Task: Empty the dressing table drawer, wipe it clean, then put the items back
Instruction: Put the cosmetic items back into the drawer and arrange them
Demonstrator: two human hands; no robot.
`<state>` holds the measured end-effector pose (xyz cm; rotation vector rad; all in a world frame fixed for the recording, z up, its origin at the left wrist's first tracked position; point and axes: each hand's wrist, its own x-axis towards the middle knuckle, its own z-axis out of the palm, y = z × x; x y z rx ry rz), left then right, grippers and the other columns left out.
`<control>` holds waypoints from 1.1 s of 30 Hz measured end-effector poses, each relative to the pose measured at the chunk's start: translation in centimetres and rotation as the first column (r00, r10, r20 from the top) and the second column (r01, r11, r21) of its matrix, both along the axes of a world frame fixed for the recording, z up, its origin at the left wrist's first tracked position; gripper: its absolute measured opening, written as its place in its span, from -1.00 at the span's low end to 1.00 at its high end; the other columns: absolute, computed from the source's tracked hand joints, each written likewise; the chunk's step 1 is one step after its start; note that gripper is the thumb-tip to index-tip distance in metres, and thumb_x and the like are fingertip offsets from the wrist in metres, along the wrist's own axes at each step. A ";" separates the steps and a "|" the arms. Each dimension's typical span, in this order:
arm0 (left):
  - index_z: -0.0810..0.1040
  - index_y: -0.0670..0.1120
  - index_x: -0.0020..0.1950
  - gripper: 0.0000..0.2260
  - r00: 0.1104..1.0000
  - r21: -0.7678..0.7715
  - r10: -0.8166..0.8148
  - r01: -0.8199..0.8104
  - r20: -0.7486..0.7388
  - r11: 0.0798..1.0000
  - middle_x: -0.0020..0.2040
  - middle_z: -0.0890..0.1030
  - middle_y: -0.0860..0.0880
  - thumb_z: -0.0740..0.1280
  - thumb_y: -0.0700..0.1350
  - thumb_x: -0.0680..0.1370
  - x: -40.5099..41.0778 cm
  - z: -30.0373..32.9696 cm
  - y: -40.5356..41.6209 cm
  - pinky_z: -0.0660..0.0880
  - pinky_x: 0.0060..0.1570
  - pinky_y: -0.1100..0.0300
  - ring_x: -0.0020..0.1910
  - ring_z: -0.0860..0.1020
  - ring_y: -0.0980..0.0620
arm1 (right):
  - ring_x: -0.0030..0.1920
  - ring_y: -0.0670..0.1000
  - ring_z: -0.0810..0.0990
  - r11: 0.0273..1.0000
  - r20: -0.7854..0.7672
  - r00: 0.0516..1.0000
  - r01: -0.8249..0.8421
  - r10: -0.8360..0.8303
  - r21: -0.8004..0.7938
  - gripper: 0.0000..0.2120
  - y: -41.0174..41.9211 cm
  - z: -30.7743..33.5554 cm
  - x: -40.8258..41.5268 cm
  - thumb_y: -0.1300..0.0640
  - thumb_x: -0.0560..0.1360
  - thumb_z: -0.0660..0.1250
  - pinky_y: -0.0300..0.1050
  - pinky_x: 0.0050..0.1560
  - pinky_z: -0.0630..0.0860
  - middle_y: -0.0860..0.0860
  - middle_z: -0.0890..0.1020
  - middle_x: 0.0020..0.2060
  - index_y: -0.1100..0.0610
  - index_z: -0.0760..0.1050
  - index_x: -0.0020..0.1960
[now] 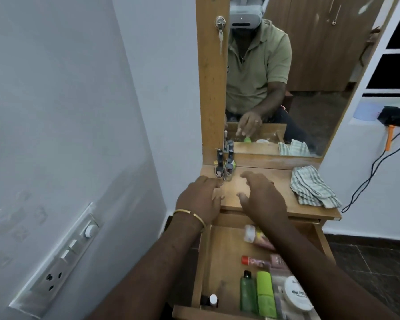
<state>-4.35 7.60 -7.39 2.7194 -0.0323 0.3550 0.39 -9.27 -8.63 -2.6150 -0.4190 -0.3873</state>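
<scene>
The wooden drawer (202, 262) is pulled out below the dressing table top (310, 210). Inside lie a green bottle (248, 293), a lime-green tube (266, 294), a white round jar (297, 296), a red-capped tube (254, 261), a pale tube (252, 234) and small nail polish bottles (210, 300). Several nail polish bottles (224, 166) stand at the top's back left corner. My left hand (200, 199) hovers over the top, its fingertips by those bottles, holding nothing I can make out. My right hand (262, 195) is spread above the top, empty.
A folded checked cloth (313, 189) lies on the right of the table top. A mirror (286, 77) stands behind, with a key in a lock (220, 23) on its wooden frame. A switch panel (62, 262) is on the left wall. A black cable (374, 167) hangs at right.
</scene>
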 end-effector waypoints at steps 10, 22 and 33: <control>0.27 0.05 0.46 -0.49 0.982 0.173 0.188 -0.184 -0.007 0.968 0.32 0.32 -0.11 0.31 0.04 0.54 4.9 -0.9 -1.2 0.49 0.05 -0.03 0.18 0.45 -0.15 | 0.11 0.08 0.52 0.983 0.103 0.994 -0.018 0.038 -0.184 -0.23 2.5 -0.9 5.0 0.04 0.42 0.46 0.02 0.07 0.50 0.02 0.40 0.23 -0.14 0.15 0.51; 0.57 -0.01 0.08 -0.79 0.980 -0.054 0.161 -0.155 0.119 0.986 0.01 0.64 0.01 0.31 0.07 0.56 5.3 -0.3 -0.5 0.53 -0.05 0.11 -0.03 0.57 -0.01 | -0.09 0.09 0.61 0.985 0.313 0.943 -0.064 0.114 -0.163 -0.73 3.0 -1.8 6.3 0.10 0.39 0.49 -0.03 -0.12 0.50 -0.04 0.61 -0.03 -0.03 0.58 0.08; 0.65 -0.04 0.10 -0.85 0.949 -0.176 -0.001 0.060 0.314 0.983 -0.02 0.66 0.07 0.38 -0.09 0.55 -0.4 -0.4 -0.3 0.33 -0.01 0.50 -0.04 0.53 0.16 | -0.07 -0.06 0.57 0.982 0.308 0.942 -0.165 0.131 0.087 -0.82 0.3 -0.4 0.3 0.06 0.47 0.43 -0.16 -0.08 0.45 -0.12 0.62 -0.07 -0.02 0.55 0.06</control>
